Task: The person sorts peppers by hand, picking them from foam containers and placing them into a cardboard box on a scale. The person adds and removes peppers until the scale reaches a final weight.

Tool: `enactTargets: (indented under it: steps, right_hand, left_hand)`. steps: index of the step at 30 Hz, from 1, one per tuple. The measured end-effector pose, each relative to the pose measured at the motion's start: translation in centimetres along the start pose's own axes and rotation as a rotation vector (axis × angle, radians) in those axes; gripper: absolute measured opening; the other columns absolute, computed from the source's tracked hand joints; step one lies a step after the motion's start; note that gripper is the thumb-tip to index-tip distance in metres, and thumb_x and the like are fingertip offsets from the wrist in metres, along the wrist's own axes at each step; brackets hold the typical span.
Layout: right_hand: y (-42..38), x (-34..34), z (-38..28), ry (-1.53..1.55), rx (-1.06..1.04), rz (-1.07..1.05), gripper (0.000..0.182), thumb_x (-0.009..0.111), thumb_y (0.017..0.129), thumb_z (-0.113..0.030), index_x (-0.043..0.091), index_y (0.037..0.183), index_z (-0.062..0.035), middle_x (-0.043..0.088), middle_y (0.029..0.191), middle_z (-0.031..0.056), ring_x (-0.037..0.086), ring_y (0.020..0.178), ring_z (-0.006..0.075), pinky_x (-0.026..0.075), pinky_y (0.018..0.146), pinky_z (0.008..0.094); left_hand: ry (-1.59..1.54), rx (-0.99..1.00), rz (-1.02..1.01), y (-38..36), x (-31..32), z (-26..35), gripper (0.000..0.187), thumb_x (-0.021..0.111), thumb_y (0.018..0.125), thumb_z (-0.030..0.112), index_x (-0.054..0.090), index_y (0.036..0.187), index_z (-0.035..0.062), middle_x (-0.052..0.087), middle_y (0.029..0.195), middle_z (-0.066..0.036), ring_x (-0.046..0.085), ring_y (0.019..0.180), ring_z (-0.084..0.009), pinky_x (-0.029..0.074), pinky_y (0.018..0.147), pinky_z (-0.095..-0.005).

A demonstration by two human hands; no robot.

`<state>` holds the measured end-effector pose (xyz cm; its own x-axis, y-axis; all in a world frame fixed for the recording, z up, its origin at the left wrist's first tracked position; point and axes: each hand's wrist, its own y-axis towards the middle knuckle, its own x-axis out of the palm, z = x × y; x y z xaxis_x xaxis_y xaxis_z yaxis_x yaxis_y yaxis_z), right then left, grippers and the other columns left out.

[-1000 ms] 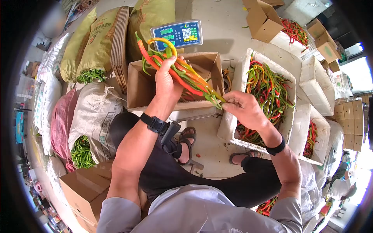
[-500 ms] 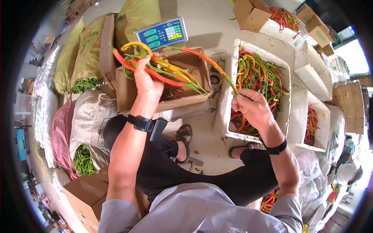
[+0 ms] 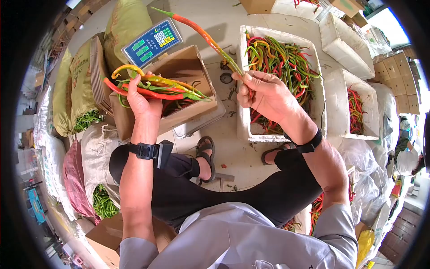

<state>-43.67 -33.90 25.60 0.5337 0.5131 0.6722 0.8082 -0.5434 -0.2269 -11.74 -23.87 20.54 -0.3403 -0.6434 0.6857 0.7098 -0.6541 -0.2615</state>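
My left hand [image 3: 145, 102] is closed round a bunch of long red, yellow and green peppers [image 3: 165, 85], above a cardboard box [image 3: 186, 62] with some red peppers at its bottom. Between the thumb and fingers of my right hand [image 3: 268, 92] is the tip of one long red-and-green pepper [image 3: 204, 35], whose green stem points up and left. My right hand is over the left edge of a white foam box [image 3: 242, 112] that holds many mixed red and green peppers [image 3: 286, 60].
A blue scale display [image 3: 152, 41] stands behind the cardboard box. More foam boxes [image 3: 345, 47] are at the right, one holding red peppers [image 3: 355, 110]. Full sacks [image 3: 101, 152] line the left side. My feet are on the floor between the boxes.
The view has shifted, so the boxes appear lower or further left. The single pepper has swung more upright in my right hand. Both hands keep their hold.
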Motion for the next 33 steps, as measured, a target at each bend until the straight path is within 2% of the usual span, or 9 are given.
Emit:
enactTargets:
  steps: [5, 7, 10, 16, 20, 23, 25, 29, 33]
  right_hand:
    - [-0.3, 0.6, -0.7, -0.006, 0.001, -0.004, 0.03, 0.058, 0.106, -0.02, 0.061, 0.122, 0.005, 0.062, 0.076, 0.0029, 0.054, 0.068, 0.0152, 0.042, 0.064, 0.03]
    - [-0.1, 0.5, -0.6, -0.05, -0.024, 0.018, 0.03, 0.055, 0.107, -0.019, 0.059, 0.122, 0.0067, 0.051, 0.071, 0.0013, 0.045, 0.063, 0.014, 0.037, 0.061, 0.0298]
    - [0.1, 0.3, -0.6, -0.017, -0.031, 0.044, 0.032, 0.055, 0.107, -0.02, 0.057, 0.122, 0.008, 0.047, 0.073, 0.0004, 0.042, 0.063, 0.0128, 0.036, 0.06, 0.0288]
    - [0.2, 0.0, -0.6, -0.013, -0.063, 0.097, 0.03, 0.058, 0.105, -0.019, 0.058, 0.121, 0.0063, 0.049, 0.079, 0.0, 0.048, 0.069, 0.0125, 0.039, 0.064, 0.0282]
    - [0.3, -0.6, -1.0, -0.035, -0.086, 0.083, 0.026, 0.056, 0.104, -0.015, 0.059, 0.12, 0.0046, 0.051, 0.082, 0.0012, 0.049, 0.074, 0.0139, 0.039, 0.067, 0.0277]
    - [0.3, -0.5, -1.2, -0.042, -0.093, 0.049, 0.023, 0.057, 0.103, -0.013, 0.059, 0.119, 0.0028, 0.054, 0.086, 0.0028, 0.051, 0.078, 0.0144, 0.039, 0.07, 0.0288]
    - [0.1, 0.4, -1.2, -0.052, -0.116, 0.198, 0.022, 0.057, 0.102, -0.012, 0.059, 0.118, 0.0028, 0.057, 0.09, 0.0044, 0.052, 0.08, 0.015, 0.041, 0.072, 0.029]
    - [0.2, -0.1, -0.9, -0.106, -0.103, 0.126, 0.023, 0.058, 0.103, -0.013, 0.06, 0.119, 0.0029, 0.062, 0.089, 0.0036, 0.054, 0.083, 0.0158, 0.042, 0.073, 0.0284]
    - [0.3, -0.3, -0.9, -0.118, -0.07, 0.108, 0.02, 0.059, 0.103, -0.015, 0.062, 0.115, 0.0011, 0.063, 0.088, 0.0029, 0.056, 0.081, 0.0168, 0.04, 0.07, 0.0279]
  left_hand:
    - [-0.085, -0.043, -0.006, -0.1, -0.6, -0.3, 0.032, 0.067, 0.089, 0.022, 0.057, 0.115, 0.0063, 0.068, 0.102, -0.014, 0.064, 0.099, -0.0313, 0.05, 0.103, -0.0521]
    - [-0.166, -0.008, 0.031, -0.8, 0.0, 0.0, 0.036, 0.065, 0.089, 0.022, 0.058, 0.119, 0.0013, 0.066, 0.108, -0.017, 0.062, 0.104, -0.0307, 0.048, 0.104, -0.0496]
    - [-0.217, 0.024, -0.134, -1.3, -0.3, 0.6, 0.033, 0.064, 0.087, 0.024, 0.06, 0.111, 0.0027, 0.067, 0.102, -0.014, 0.062, 0.097, -0.0298, 0.05, 0.096, -0.0485]
    - [-0.311, 0.041, -0.245, -0.8, -2.2, 0.6, 0.035, 0.063, 0.084, 0.022, 0.061, 0.113, 0.0028, 0.065, 0.104, -0.011, 0.061, 0.094, -0.0266, 0.052, 0.091, -0.0469]
    - [-0.283, 0.128, -0.178, -1.3, -1.7, 0.6, 0.038, 0.063, 0.083, 0.018, 0.06, 0.118, 0.0047, 0.066, 0.105, -0.008, 0.061, 0.096, -0.0259, 0.052, 0.09, -0.0497]
    - [-0.332, 0.061, -0.179, -0.6, -2.3, 0.3, 0.039, 0.063, 0.083, 0.017, 0.061, 0.12, 0.0046, 0.067, 0.109, -0.008, 0.061, 0.104, -0.0251, 0.048, 0.1, -0.0508]
    - [-0.307, 0.076, -0.156, -0.4, -2.4, 0.1, 0.041, 0.063, 0.082, 0.015, 0.061, 0.122, 0.0056, 0.067, 0.113, -0.008, 0.059, 0.114, -0.0257, 0.043, 0.107, -0.0509]
    - [-0.257, 0.095, -0.105, -1.0, -1.6, 0.0, 0.047, 0.062, 0.08, 0.01, 0.059, 0.127, 0.0017, 0.067, 0.118, -0.012, 0.057, 0.123, -0.0289, 0.038, 0.115, -0.0465]
    - [-0.251, 0.175, -0.154, -1.2, -1.2, -0.3, 0.051, 0.064, 0.078, 0.005, 0.055, 0.128, 0.0015, 0.063, 0.122, -0.014, 0.058, 0.122, -0.03, 0.036, 0.12, -0.0487]
